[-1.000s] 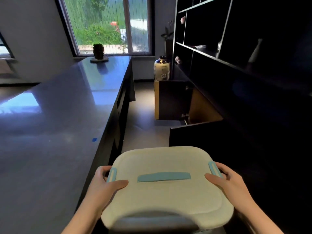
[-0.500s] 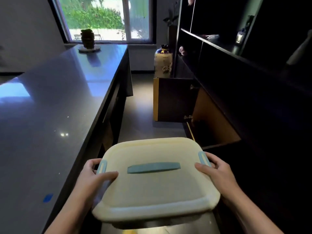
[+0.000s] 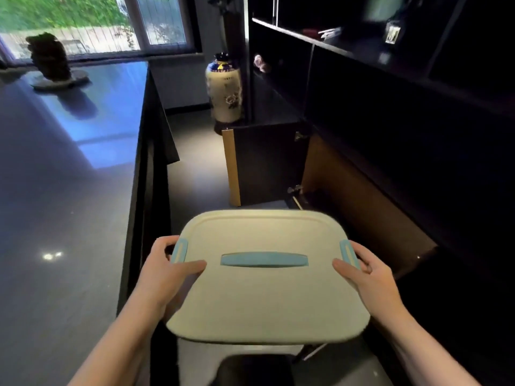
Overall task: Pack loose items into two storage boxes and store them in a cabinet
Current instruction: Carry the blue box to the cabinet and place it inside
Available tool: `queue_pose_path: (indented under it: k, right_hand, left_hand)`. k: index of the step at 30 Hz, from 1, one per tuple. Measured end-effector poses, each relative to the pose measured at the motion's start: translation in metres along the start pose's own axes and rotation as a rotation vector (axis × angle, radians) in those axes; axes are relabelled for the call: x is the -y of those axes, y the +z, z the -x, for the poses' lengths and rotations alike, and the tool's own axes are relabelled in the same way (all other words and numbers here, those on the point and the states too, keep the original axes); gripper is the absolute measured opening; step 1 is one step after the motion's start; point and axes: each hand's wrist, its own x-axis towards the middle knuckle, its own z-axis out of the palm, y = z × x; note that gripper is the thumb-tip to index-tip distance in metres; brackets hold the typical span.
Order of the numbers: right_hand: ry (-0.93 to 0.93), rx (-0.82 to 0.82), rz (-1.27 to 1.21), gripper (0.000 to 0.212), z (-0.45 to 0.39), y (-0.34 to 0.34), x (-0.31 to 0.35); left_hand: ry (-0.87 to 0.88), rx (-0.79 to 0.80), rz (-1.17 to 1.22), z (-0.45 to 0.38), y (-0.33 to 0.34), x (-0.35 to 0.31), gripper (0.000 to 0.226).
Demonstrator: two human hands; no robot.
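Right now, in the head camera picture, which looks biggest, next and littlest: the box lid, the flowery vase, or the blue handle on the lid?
1. Box lid, though it is nearest the camera.
2. Flowery vase, farther away.
3. Blue handle.

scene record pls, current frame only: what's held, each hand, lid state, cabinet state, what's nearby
held: storage box, carried in the aisle
left hand: grips left side, thumb on lid
right hand: grips right side
lid: on, blue handle flat
cabinet door: open, ahead right
nearby: vase on floor; dark counter at left
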Motion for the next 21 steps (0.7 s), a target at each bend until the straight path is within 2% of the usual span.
queue_pose_path:
  k: [6, 10, 16, 21]
  right_hand:
    - [0.002, -0.097, 0.097, 0.036, -0.062, 0.014, -0.002]
    - [-0.018, -0.161, 0.184, 0.034, -0.113, 0.027, -0.015]
    - [0.056, -0.267, 0.121, 0.051, -0.19, 0.049, -0.027]
    - [0.115, -0.324, 0.092, 0.048, -0.234, 0.063, -0.03]
  left_hand:
    - [0.024, 0.088, -0.035, -0.098, 0.03, -0.016, 0.059]
    - [0.08, 0.066, -0.144, -0.162, 0.062, -0.024, 0.057]
    - [0.098, 0.066, -0.242, -0.256, 0.093, -0.049, 0.06]
    - [0.059, 0.105, -0.353, -0.319, 0.119, -0.07, 0.064]
